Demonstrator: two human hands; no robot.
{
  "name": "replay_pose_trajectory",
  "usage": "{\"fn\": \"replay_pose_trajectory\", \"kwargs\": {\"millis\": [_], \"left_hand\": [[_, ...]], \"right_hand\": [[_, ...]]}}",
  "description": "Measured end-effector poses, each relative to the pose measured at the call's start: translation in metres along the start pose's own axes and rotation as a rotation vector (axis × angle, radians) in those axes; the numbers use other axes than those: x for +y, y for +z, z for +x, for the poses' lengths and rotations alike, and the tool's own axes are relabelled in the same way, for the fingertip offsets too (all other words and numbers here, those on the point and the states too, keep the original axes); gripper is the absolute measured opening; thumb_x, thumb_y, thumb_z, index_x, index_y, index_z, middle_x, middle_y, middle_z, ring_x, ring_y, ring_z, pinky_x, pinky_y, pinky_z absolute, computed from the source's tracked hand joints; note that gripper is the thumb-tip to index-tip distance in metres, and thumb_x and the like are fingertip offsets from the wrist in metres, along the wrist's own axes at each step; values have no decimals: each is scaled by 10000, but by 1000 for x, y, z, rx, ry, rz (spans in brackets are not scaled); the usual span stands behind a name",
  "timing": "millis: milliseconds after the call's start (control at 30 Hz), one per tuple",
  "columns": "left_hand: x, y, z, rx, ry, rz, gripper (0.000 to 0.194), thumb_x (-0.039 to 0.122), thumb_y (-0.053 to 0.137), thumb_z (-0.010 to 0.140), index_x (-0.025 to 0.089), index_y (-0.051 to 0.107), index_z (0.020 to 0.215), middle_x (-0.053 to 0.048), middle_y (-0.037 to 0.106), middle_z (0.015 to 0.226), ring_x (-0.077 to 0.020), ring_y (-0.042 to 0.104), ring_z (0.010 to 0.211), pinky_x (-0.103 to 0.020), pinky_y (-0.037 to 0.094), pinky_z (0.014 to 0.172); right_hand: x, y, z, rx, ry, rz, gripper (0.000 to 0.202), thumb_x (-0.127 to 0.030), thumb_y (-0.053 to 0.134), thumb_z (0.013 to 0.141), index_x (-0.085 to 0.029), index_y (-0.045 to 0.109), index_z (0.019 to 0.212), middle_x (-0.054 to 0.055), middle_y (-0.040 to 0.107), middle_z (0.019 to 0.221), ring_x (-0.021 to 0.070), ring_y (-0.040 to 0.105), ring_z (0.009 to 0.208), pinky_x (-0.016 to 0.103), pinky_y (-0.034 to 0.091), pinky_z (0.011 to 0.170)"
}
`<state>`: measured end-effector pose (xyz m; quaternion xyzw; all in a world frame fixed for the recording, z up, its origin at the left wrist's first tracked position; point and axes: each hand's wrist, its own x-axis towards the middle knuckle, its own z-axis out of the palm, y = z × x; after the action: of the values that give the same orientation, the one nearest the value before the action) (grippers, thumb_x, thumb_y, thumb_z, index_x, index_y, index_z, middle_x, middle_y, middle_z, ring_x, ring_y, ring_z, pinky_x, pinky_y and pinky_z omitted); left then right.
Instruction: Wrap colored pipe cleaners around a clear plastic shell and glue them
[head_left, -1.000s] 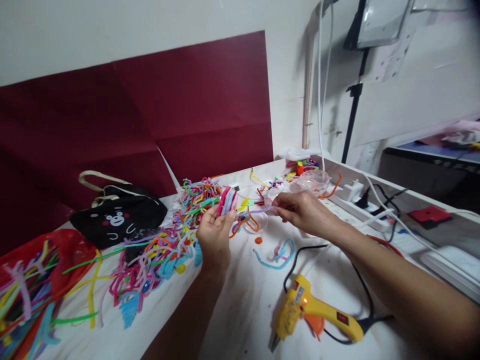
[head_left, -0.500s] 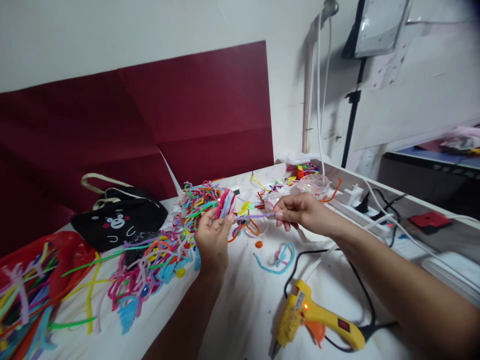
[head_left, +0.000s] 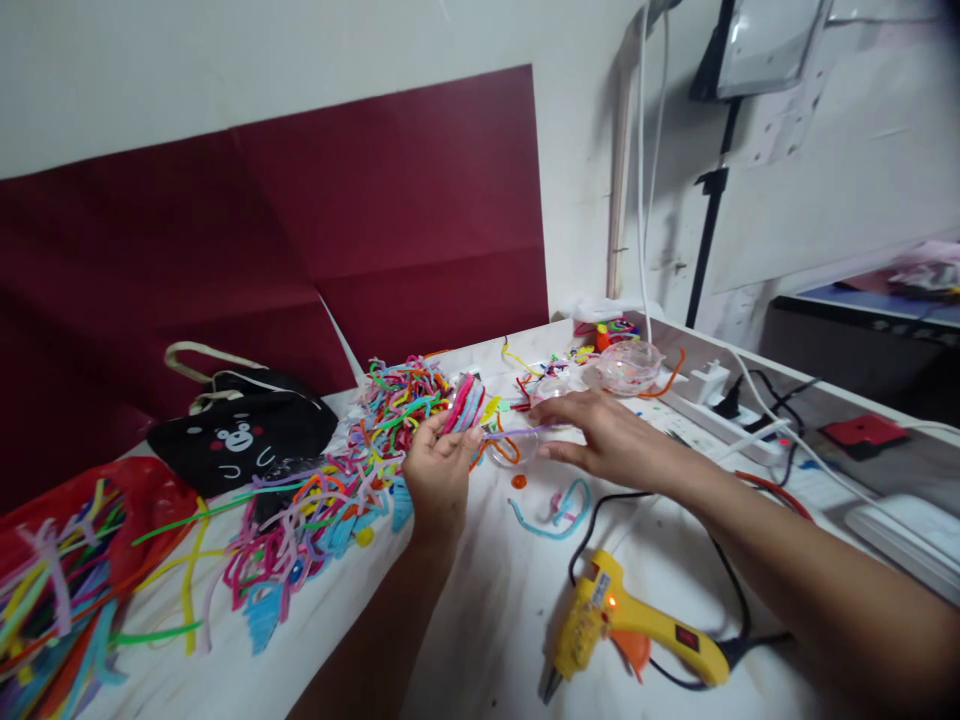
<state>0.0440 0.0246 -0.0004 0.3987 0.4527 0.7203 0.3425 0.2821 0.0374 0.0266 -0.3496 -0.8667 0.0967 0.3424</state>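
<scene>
centrally, left hand (head_left: 439,465) pinches a pink-blue pipe-cleaner bundle (head_left: 466,402); right hand (head_left: 600,435), fingers extended flat, touches its purple strand (head_left: 510,433), gripping nothing.

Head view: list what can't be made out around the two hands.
- Left hand: palm turned away, so its grip on the pink bundle is hidden.
- Right hand: motion-blurred; contact with the purple pipe cleaner unclear.
- Clear bowl: contents too small.
- Red bag: cut off by the left edge.

Bare white tabletop (head_left: 480,610) lies open at six o'clock; pipe-cleaner pile (head_left: 337,490) crowds nine o'clock, yellow glue gun (head_left: 630,630) and its black cord (head_left: 600,510) block four o'clock.
</scene>
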Motion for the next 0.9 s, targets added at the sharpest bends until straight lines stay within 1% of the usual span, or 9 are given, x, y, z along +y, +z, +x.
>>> {"fn": "replay_pose_trajectory", "kwargs": {"millis": [100,167,300,400,500,600,667,800,900], "left_hand": [[0,2,-6,-46,-30,30,506,265,1035,609,255,730,1012,7,825,733,-234,805,698,-342,666,690],[0,4,-10,-75,-57,41,511,266,1030,602,242,723,1011,-5,825,735,-233,801,689,-342,655,690],[4,7,-18,-132,-98,58,553,295,1008,599,195,728,1064,-19,834,755,-213,802,689,-332,640,723],[7,8,-20,-164,-108,53,529,311,988,627,178,729,1069,-28,846,800,-215,822,728,-333,646,756],[7,7,-19,-181,-111,25,485,343,975,672,170,737,1057,-46,850,838,-236,845,770,-367,672,812],[6,4,-16,-196,-127,3,432,374,954,731,167,746,1048,-40,830,766,-240,840,748,-397,686,846],[6,3,-16,-209,-134,-4,397,390,937,764,167,753,1036,-35,823,739,-230,829,736,-385,684,834],[7,3,-18,-224,-140,8,367,414,924,776,172,768,1004,0,783,674,-209,791,686,-346,668,771],[8,3,-20,-249,-155,27,345,397,917,763,181,770,988,13,770,651,-205,779,667,-344,668,763]], "right_hand": [[-15,11,-1,-10,-113,-325,114,-299,746,1086,-218,814,1128,130,887,1105,331,800,1069,503,530,1031],[-23,19,-1,-13,-145,-435,98,-227,716,1094,-214,808,1061,101,876,997,302,791,997,476,511,1019],[-27,27,-1,-83,-119,-416,236,-27,644,1027,-205,795,989,54,830,848,222,735,778,354,480,823],[-21,25,-1,-107,-64,-282,280,-16,627,996,-226,790,906,69,809,848,218,698,739,339,445,735],[-15,12,0,-9,-63,-96,258,-135,640,1027,-254,801,864,100,779,913,248,692,817,357,477,749],[-13,-7,3,214,-26,141,242,-394,738,1032,-273,819,839,94,730,885,269,667,836,396,514,761],[-16,-17,6,309,58,320,336,-555,807,988,-271,803,807,56,703,789,240,637,748,383,509,696],[-28,-27,9,338,212,691,566,-755,920,827,-237,715,729,-3,658,649,161,577,582,319,492,562],[-33,-25,11,346,276,872,638,-800,974,722,-223,703,751,0,699,661,149,613,561,311,535,551]]}}
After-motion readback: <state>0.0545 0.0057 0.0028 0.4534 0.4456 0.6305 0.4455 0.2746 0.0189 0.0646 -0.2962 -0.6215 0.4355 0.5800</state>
